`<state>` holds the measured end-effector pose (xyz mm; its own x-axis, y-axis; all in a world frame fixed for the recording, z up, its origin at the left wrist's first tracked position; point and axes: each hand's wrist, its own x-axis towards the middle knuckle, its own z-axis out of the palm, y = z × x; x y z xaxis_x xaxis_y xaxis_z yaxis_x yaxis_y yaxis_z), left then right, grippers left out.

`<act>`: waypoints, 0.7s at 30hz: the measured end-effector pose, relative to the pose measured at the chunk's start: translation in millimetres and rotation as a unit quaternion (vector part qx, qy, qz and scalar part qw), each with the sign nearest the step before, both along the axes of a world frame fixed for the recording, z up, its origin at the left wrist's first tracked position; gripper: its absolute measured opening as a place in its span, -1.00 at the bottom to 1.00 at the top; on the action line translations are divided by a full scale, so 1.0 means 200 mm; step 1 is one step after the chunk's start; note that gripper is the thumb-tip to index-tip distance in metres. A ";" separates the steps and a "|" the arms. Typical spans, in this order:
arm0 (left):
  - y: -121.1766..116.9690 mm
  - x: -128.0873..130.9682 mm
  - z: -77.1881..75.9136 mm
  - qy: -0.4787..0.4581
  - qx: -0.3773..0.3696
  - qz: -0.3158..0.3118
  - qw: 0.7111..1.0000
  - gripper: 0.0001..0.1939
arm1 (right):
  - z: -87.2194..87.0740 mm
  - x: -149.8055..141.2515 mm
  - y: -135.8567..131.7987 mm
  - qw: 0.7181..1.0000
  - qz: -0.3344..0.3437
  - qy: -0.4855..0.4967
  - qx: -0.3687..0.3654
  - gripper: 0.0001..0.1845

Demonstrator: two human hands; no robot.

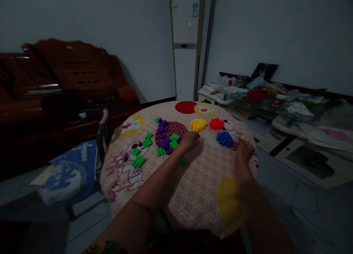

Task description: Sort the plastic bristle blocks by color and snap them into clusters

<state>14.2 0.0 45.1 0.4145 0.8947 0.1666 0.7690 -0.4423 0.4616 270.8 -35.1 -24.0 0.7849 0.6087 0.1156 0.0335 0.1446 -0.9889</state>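
Observation:
My left hand [190, 140] is over the middle of the round table, its fingers curled in; whatever they may hold is hidden. Just beyond it lies a cluster of small yellow plastic pieces [198, 125]. To its left are loose purple pieces [164, 143] and green pieces [138, 161], stubby and rod-like, some side by side in short rows. My right hand [244, 149] is at the right side, fingers stretched toward a cluster of blue pieces [224, 139] and at its edge; I cannot tell whether they touch. Red pieces [216, 123] sit bunched behind the blue ones.
A patterned cloth [193, 195] covers the table [193, 195]. At left are a chair with a blue bag [74, 173] and a wooden sofa [71, 68]. A cluttered low cabinet [298, 132] runs along the right; a tall white air conditioner [185, 70] stands behind.

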 end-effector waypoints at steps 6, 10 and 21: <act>0.08 -0.29 0.01 -0.019 0.022 0.107 0.994 -0.83 | 0.02 -0.01 0.00 1.000 -0.013 0.020 0.002 -0.60; 0.12 -0.46 0.00 -0.049 0.047 0.219 0.973 -0.76 | 0.01 0.00 0.00 1.000 -0.014 0.012 0.010 -0.63; 0.18 -0.68 -0.15 -0.047 0.047 0.354 0.933 -0.54 | 0.01 0.00 -0.02 0.999 -0.028 -0.019 0.000 -0.58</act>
